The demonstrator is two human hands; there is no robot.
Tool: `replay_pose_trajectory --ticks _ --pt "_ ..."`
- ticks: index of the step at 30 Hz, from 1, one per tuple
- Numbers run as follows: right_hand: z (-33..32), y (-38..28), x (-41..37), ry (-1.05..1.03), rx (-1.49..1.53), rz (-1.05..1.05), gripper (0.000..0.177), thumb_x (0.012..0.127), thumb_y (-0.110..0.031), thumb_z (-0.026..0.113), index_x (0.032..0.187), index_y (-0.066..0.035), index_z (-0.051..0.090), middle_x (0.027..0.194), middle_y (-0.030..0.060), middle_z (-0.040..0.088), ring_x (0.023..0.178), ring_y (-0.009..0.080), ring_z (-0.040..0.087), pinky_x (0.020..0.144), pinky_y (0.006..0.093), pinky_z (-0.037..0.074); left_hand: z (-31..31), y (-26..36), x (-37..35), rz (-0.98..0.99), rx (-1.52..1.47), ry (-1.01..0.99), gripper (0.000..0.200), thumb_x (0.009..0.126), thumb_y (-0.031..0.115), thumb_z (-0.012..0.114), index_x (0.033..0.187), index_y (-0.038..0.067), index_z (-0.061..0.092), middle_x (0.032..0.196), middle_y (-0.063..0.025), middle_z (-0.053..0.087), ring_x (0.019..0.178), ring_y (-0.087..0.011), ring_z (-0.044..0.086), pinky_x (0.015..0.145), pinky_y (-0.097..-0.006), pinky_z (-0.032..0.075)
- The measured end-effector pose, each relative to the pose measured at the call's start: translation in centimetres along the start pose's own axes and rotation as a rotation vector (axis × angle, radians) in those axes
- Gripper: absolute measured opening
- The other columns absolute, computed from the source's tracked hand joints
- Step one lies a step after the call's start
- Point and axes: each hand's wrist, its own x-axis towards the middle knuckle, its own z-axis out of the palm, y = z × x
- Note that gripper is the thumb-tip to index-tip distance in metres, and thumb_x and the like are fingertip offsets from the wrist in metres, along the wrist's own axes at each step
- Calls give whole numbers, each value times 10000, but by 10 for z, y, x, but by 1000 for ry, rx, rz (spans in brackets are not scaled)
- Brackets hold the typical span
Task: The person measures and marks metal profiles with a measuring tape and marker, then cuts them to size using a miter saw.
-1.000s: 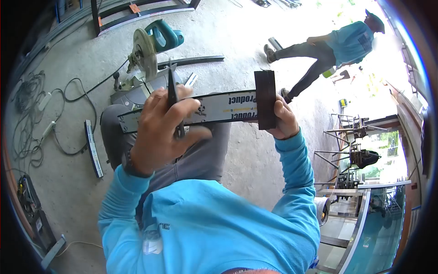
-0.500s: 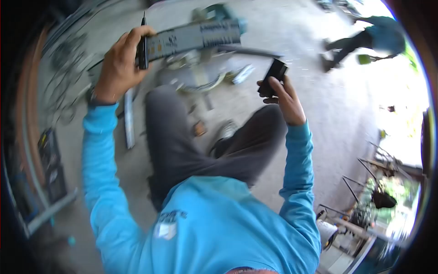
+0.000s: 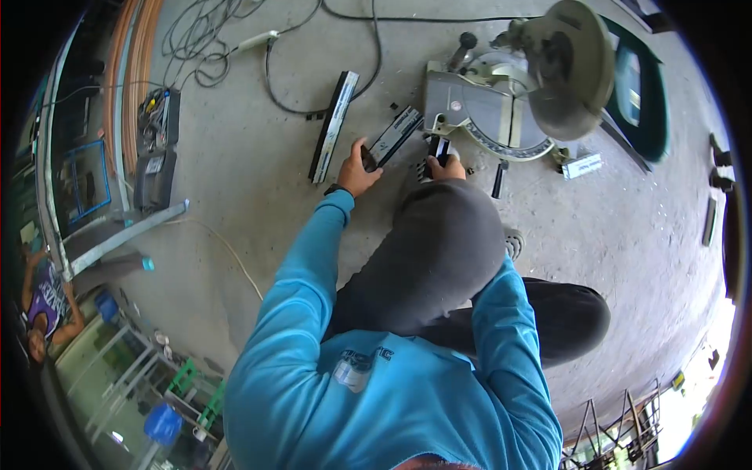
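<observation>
Left hand (image 3: 360,172) half-curled, gripping labelled strip (image 3: 398,131) across its end, right hand (image 3: 447,167) closed on dark piece (image 3: 439,148), beside left corner of saw base (image 3: 458,95)

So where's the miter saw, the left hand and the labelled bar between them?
Miter saw (image 3: 572,74): head view, round blade guard.
Left hand (image 3: 358,176): head view, back of hand.
Labelled bar (image 3: 395,133): head view, printed face.

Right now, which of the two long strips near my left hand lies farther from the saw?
The leftmost strip, lying on the floor left of your left hand; the other strip ends right by the base of the saw.
</observation>
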Motion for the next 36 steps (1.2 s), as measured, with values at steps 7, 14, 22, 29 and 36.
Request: replay_pose_trajectory --ticks 7,14,22,29,36 --pt "-6 -17 0 -118 236 0 871 894 -591 723 1357 128 554 1294 334 645 1258 441 617 1067 446 483 -58 24 -13 -202 -99 -376 1029 761 382 915 1540 0 362 1394 -266 587 1310 -336 584 1064 -420 487" --pt "-125 39 -23 335 927 317 466 1006 -358 672 1298 -4 590 1122 95 670 845 192 668 649 356 580 -86 98 79 103 -118 -611 547 958 299 734 1359 -32 564 1281 -161 664 1177 -270 624 1041 -377 471" --pt "-335 -49 -105 1016 995 -288 421 1034 -312 651 1326 -31 538 1147 93 611 996 222 618 856 387 558 17 96 263 309 191 -658 556 824 322 845 1207 -31 652 1128 -217 725 1036 -357 706 905 -409 545" --pt "-437 -170 -134 899 171 -791 466 1031 -297 671 1368 10 575 1278 161 642 1179 294 666 946 407 574 18 135 271 143 472 -514 983 744 664 832 1343 -56 534 1228 -282 674 1179 -398 655 1014 -428 509" --pt "-472 -199 -45 521 -62 -455 830 946 -529 735 1421 96 465 1207 271 683 996 270 730 801 329 609 37 135 282 96 360 -683 1295 642 822 799 1482 -90 424 1422 -326 568 1341 -416 563 1123 -415 448"
